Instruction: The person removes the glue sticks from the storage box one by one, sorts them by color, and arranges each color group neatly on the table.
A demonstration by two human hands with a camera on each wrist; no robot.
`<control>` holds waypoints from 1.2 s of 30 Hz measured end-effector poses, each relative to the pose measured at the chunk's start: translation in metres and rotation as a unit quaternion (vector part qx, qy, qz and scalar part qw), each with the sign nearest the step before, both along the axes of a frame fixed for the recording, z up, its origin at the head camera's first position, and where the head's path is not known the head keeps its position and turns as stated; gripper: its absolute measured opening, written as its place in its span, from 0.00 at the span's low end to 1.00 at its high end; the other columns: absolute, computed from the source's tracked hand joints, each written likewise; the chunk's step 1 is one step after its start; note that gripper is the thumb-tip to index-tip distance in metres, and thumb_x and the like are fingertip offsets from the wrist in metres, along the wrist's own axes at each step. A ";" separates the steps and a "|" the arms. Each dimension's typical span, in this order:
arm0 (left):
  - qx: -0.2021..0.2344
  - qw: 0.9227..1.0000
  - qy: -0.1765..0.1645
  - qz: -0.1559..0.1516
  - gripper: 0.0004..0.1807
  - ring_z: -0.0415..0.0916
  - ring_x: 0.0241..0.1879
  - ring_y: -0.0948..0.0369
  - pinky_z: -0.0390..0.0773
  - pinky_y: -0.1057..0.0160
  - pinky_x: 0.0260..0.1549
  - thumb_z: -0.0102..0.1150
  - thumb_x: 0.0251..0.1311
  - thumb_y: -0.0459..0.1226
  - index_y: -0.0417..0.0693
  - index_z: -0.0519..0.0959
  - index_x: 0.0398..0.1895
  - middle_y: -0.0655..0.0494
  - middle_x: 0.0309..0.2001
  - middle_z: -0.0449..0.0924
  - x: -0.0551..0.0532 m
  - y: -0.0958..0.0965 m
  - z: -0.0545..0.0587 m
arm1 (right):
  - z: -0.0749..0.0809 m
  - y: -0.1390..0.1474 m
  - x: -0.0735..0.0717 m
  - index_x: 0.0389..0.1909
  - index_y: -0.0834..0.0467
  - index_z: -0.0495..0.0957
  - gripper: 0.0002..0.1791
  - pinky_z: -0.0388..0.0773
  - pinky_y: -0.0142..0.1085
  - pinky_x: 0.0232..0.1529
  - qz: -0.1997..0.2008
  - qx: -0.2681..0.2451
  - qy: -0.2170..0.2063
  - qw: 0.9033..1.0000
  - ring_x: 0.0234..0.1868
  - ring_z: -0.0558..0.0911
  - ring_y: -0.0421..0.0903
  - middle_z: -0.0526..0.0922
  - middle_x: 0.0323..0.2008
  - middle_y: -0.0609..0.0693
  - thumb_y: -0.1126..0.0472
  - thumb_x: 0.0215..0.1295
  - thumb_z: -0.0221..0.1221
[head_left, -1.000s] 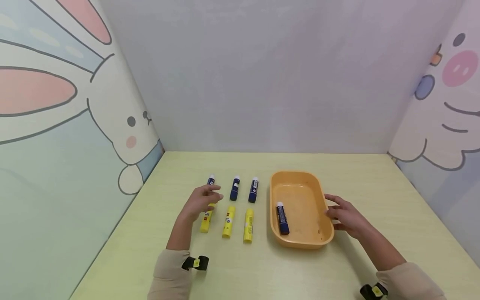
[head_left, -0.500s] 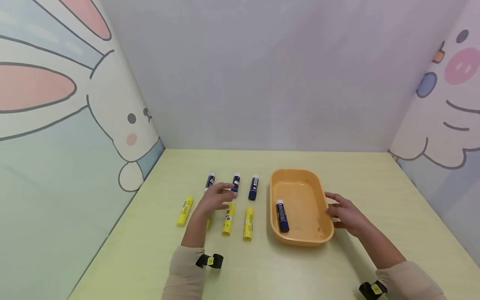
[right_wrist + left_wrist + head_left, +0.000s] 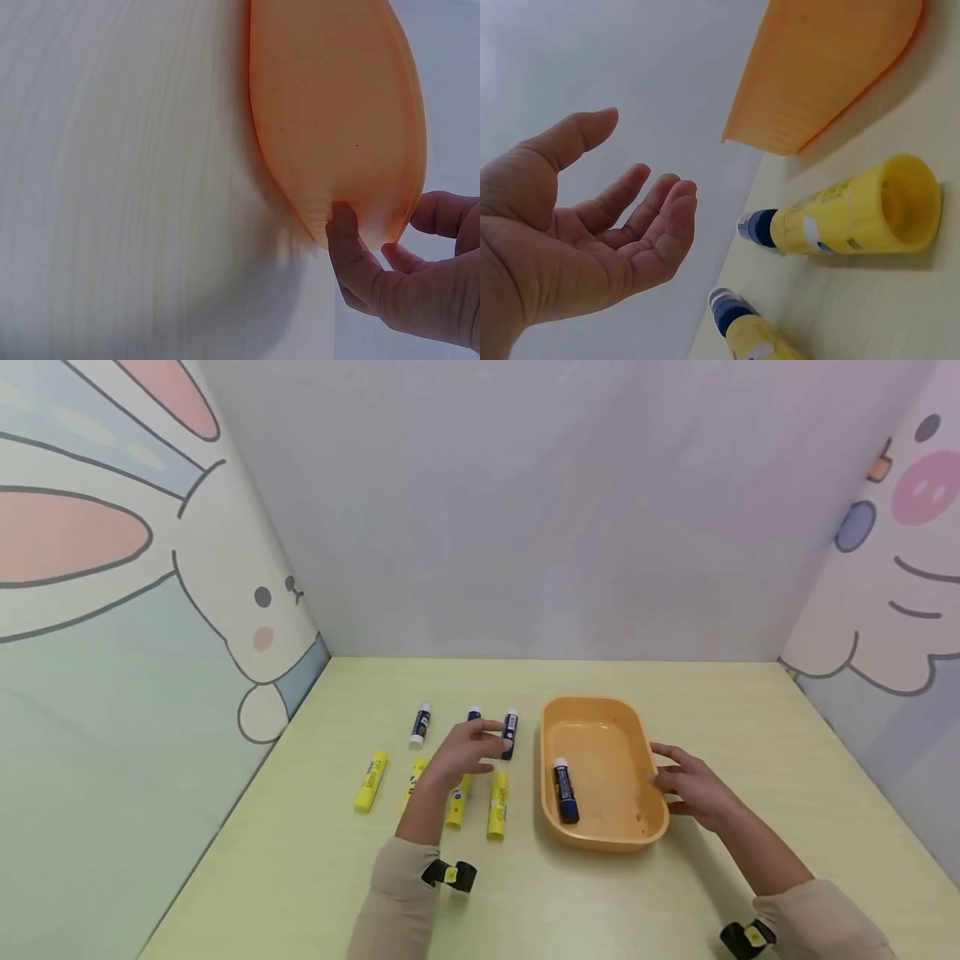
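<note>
My left hand [image 3: 468, 752] hovers over the glue sticks, fingers loosely bent and nothing in them. Its fingertips overlap the rightmost blue glue stick [image 3: 511, 727] in the head view. Behind the hand, the middle blue glue stick [image 3: 474, 713] is mostly hidden; another blue glue stick [image 3: 421, 725] lies at the left. Several yellow glue sticks form a nearer row, among them a right one [image 3: 497, 806] and a far left one [image 3: 371, 782]. My right hand [image 3: 420, 277] pinches the rim of an orange plastic tray [image 3: 603, 843], thumb at the rim, fingers against the outer wall.
Inside the tray, one blue glue stick [image 3: 566, 791] with a white end lies along the left side. The pale wooden table [image 3: 300, 877] meets a grey back wall [image 3: 555, 527] and side panels with cartoon animals.
My left hand has moved rightward across the glue sticks, uncovering the left blue one. A far left yellow glue stick shows that was not visible a second ago. The right hand stays at the tray.
</note>
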State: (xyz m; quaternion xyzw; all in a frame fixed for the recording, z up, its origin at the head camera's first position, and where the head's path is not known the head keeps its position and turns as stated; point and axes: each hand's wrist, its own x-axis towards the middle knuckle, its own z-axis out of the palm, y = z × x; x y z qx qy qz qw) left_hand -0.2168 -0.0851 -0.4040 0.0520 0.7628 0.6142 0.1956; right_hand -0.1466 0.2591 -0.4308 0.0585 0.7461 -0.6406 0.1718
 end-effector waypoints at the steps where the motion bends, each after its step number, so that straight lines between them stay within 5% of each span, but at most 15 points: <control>1: 0.003 1.000 -0.001 -0.002 0.26 0.72 0.51 0.44 0.78 0.54 0.41 0.63 0.57 0.40 0.40 0.71 0.58 0.50 0.44 0.78 0.000 0.003 0.001 | 0.000 0.000 0.000 0.71 0.62 0.43 0.37 0.77 0.47 0.41 0.000 0.000 0.000 1.000 0.49 0.75 0.54 0.55 0.62 0.75 0.68 0.66 0.51; 12: -0.008 0.999 -0.002 -0.044 0.22 0.75 0.45 0.50 0.79 0.56 0.38 0.63 0.57 0.40 0.45 0.74 0.55 0.52 0.42 0.78 -0.003 0.032 0.009 | 0.001 0.000 0.001 0.71 0.62 0.43 0.37 0.77 0.48 0.41 0.001 0.005 -0.001 1.000 0.50 0.74 0.55 0.55 0.62 0.75 0.68 0.66 0.51; 21: 0.024 0.995 -0.016 -0.094 0.23 0.74 0.49 0.44 0.78 0.53 0.41 0.63 0.57 0.39 0.42 0.73 0.55 0.51 0.44 0.78 -0.004 0.052 0.019 | 0.001 -0.001 0.000 0.71 0.62 0.43 0.37 0.77 0.47 0.41 0.000 0.003 0.001 1.000 0.49 0.75 0.55 0.56 0.61 0.75 0.68 0.66 0.50; 36: -0.003 0.987 -0.035 -0.155 0.23 0.76 0.46 0.47 0.78 0.50 0.39 0.64 0.57 0.40 0.41 0.74 0.54 0.53 0.44 0.77 -0.011 0.086 0.018 | 0.000 -0.002 0.000 0.71 0.63 0.43 0.36 0.78 0.47 0.41 -0.002 0.000 0.002 1.000 0.47 0.75 0.52 0.58 0.60 0.74 0.67 0.67 0.50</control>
